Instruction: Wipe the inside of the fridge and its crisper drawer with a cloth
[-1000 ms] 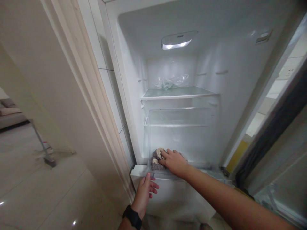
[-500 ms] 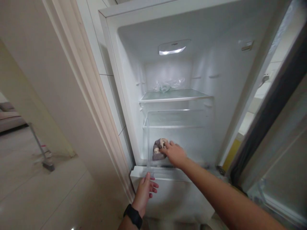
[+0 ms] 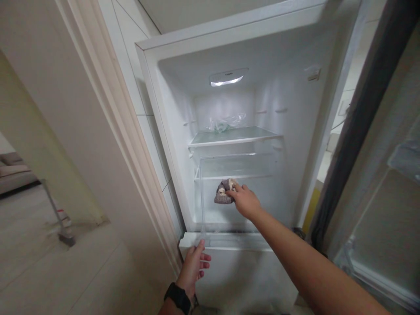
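Note:
A clear fridge shelf panel (image 3: 201,197) stands up in front of the open fridge, its outline faint against the interior. My left hand (image 3: 194,264), with a black watch at the wrist, holds its lower left corner, thumb on the edge and fingers curled below. In my right hand (image 3: 246,200) is a bunched grey-brown and cream cloth (image 3: 224,192), pressed against the middle of the panel. Part of the cloth is hidden under the fingers. The panel's right side is hard to make out.
Inside the fridge, a crumpled clear plastic bag (image 3: 226,122) lies on the upper glass shelf (image 3: 239,134). A white drawer front (image 3: 243,267) is below. The fridge door (image 3: 377,197) stands open at right. A door frame (image 3: 131,153) is close on the left, with a broom (image 3: 65,236) beyond it.
My right hand has moved the cloth up and slightly right across the panel. My left hand keeps its hold on the corner. The view has shifted a little.

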Available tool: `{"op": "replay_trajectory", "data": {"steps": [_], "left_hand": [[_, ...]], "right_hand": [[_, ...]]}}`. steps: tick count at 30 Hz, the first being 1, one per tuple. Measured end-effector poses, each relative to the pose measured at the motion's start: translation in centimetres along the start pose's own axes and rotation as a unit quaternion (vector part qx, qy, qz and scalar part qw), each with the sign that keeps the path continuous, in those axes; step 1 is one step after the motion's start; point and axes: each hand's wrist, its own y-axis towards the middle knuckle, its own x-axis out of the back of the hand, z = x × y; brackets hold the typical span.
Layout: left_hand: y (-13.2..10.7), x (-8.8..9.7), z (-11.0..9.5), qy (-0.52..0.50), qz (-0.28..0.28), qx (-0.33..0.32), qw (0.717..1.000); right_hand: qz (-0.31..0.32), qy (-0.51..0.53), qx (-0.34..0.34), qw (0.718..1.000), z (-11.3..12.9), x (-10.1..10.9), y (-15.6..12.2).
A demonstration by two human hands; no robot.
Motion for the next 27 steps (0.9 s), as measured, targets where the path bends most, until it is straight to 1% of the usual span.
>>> {"op": "replay_trajectory", "data": {"steps": [4, 5, 7, 8, 10, 13, 15, 16, 17, 19, 21, 22, 24, 26, 27], "left_hand": [[0.5, 0.1, 0.4, 0.004, 0.015, -0.032, 0.999], [0.7, 0.1, 0.6, 0.003, 0.018, -0.035, 0.999], [0.9, -0.1, 0.9, 0.0, 0.021, -0.028, 0.999], [0.9, -0.1, 1.0, -0.006, 0.023, -0.023, 0.999], [0.9, 0.0, 1.0, -0.028, 0.03, -0.016, 0.999], [0.6, 0.4, 0.7, -0.057, 0.051, 0.014, 0.997], [0.5, 0.6, 0.5, -0.061, 0.053, 0.037, 0.996], [0.4, 0.6, 0.4, -0.064, 0.053, 0.04, 0.996], [0.3, 0.4, 0.3, -0.071, 0.052, 0.04, 0.995], [0.0, -0.5, 0.2, -0.093, 0.058, 0.042, 0.993], [-0.6, -1.9, 0.2, -0.109, 0.084, 0.055, 0.989], [-1.0, -2.7, 0.2, -0.11, 0.101, 0.061, 0.987], [-1.7, -3.8, 0.2, -0.088, 0.136, 0.055, 0.985], [-2.5, -4.3, 0.1, -0.051, 0.148, 0.028, 0.987], [-2.8, -4.3, 0.0, -0.026, 0.148, 0.007, 0.989]], "right_hand": [[0.074, 0.007, 0.1, 0.992, 1.8, -2.6, -4.0], [0.086, 0.009, 0.113, 0.99, 2.2, -3.1, -4.8], [0.089, 0.016, 0.117, 0.989, 2.3, -3.3, -5.5], [0.079, 0.018, 0.108, 0.991, 2.1, -3.1, -5.5], [0.036, 0.012, 0.069, 0.997, 0.9, -2.3, -4.9], [-0.045, -0.025, -0.052, 0.997, -1.6, -0.9, -4.2], [-0.061, -0.035, -0.122, 0.99, -3.0, -0.7, -4.5], [-0.052, -0.031, -0.132, 0.989, -3.4, -0.8, -5.0], [-0.031, -0.024, -0.122, 0.992, -3.5, -1.1, -5.6], [0.024, -0.007, -0.064, 0.998, -3.1, -1.8, -7.0], [0.069, 0.002, -0.006, 0.998, -2.4, -2.3, -8.1], [0.079, 0.003, 0.01, 0.997, -2.1, -2.3, -8.4], [0.077, 0.002, 0.027, 0.997, -2.2, -2.0, -8.5], [0.047, -0.007, 0.008, 0.999, -3.3, -1.2, -7.9], [0.021, -0.014, -0.013, 1.0, -4.2, -0.6, -7.4]]}}
